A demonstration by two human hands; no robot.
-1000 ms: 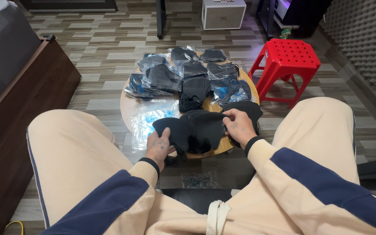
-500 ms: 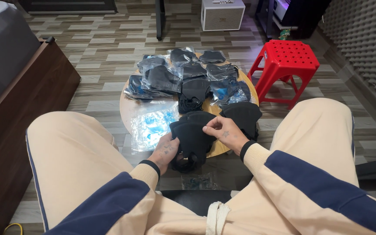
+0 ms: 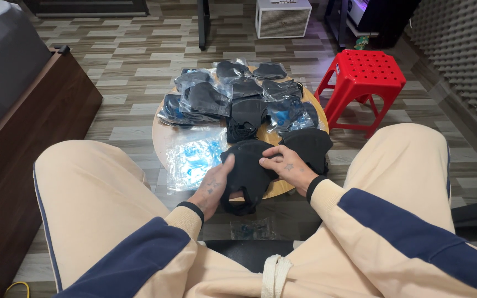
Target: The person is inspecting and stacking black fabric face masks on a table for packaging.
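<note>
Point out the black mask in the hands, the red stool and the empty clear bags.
black mask (image 3: 248, 172), head view, its middle panel.
red stool (image 3: 366, 70), head view, its seat top.
empty clear bags (image 3: 193, 155), head view, top bag's middle.

We see a small round wooden table (image 3: 164, 144) on the patterned floor (image 3: 128, 77). Black face masks in clear bags (image 3: 227, 91) cover its far half. An empty clear wrapper with blue print (image 3: 194, 157) lies near the table's left edge, and a loose black mask (image 3: 311, 148) at its right edge.

The 2 hands meet low between the knees, left hand (image 3: 212, 190) palm-up, right hand (image 3: 284, 165) seemingly pinching, knuckles up.
</note>
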